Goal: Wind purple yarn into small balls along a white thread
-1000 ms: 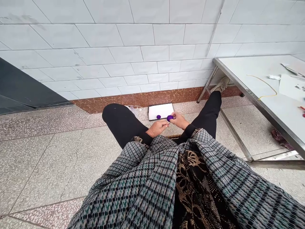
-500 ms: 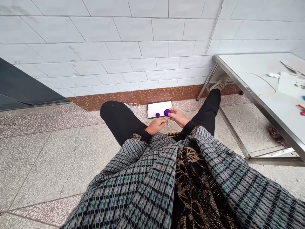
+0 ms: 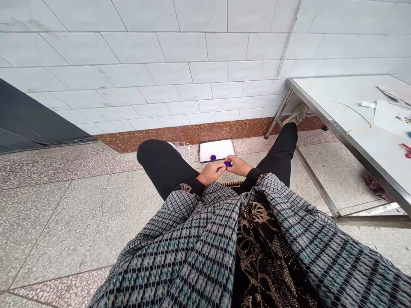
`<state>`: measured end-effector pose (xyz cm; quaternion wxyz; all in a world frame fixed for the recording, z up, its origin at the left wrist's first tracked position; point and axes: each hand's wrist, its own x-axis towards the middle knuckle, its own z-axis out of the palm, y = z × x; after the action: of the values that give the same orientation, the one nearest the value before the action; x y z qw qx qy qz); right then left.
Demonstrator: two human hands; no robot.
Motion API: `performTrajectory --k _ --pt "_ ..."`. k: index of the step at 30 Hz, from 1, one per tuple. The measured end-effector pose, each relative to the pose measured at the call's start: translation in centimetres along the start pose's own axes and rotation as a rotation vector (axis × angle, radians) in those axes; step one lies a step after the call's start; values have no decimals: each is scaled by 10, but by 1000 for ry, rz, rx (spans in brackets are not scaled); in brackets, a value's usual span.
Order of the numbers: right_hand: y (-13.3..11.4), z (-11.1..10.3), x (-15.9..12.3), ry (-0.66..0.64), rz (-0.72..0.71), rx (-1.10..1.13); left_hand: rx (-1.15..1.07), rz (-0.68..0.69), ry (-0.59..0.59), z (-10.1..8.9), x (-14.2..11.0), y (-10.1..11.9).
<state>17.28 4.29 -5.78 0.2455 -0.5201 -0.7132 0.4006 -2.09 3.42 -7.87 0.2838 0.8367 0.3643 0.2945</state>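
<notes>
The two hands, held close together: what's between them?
A small purple ball. The head view shows it in the fingers of the right hand, right by the fingertips of the left hand.

Now holds the purple ball [image 3: 227, 164] lower in the right hand [image 3: 239, 166], against the left hand [image 3: 211, 173] rather than above it.

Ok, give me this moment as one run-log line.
right hand: holds purple ball | left hand: fingertips beside it | black-rimmed tray: second purple ball inside | table: yellow strand on top
</notes>
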Motion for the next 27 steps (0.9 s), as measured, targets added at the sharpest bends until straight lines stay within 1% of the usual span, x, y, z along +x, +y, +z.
performTrajectory --k 2,4,7,9,12,14,15,17,18,20,21,22,23,25,26,27 --pt "-2 0 -2 -95 -12 -5 -10 -59 67 0 2 -1" --pt "-4 0 -5 -172 6 88 -31 -131 129 -1 4 -3" --pt "-9 -4 -8 -297 114 371 -80 -231 183 -1 7 -5" --pt "-13 -8 -9 -309 164 589 -127 -271 179 -1 8 -6" --pt "-19 -11 -8 -176 174 836 -175 -284 134 1 6 -7" --pt "-20 -10 -6 -66 189 896 -171 -238 64 3 6 -7" --pt "-20 -9 -4 -6 205 883 -159 -195 12 4 5 -6" --pt "-18 -5 -2 101 237 759 -123 -100 -88 5 5 -4" --pt "-17 -3 -1 147 242 654 -100 -65 -111 4 5 -2" --pt "-14 -2 -2 186 234 413 -56 -34 -82 2 4 0" --pt "-13 -2 -3 164 228 313 -42 -33 -43 1 4 1" --pt "-13 -3 -5 108 233 251 -36 -36 -4 0 4 1" --pt "-14 -4 -7 22 247 238 -38 -44 32 -1 4 1" --pt "-17 -8 -11 -195 278 350 -59 -79 96 -3 5 -1" --pt "-19 -10 -12 -280 286 451 -71 -107 127 -3 5 -2" --pt "-21 -12 -13 -331 287 560 -81 -141 156 -3 6 -4"
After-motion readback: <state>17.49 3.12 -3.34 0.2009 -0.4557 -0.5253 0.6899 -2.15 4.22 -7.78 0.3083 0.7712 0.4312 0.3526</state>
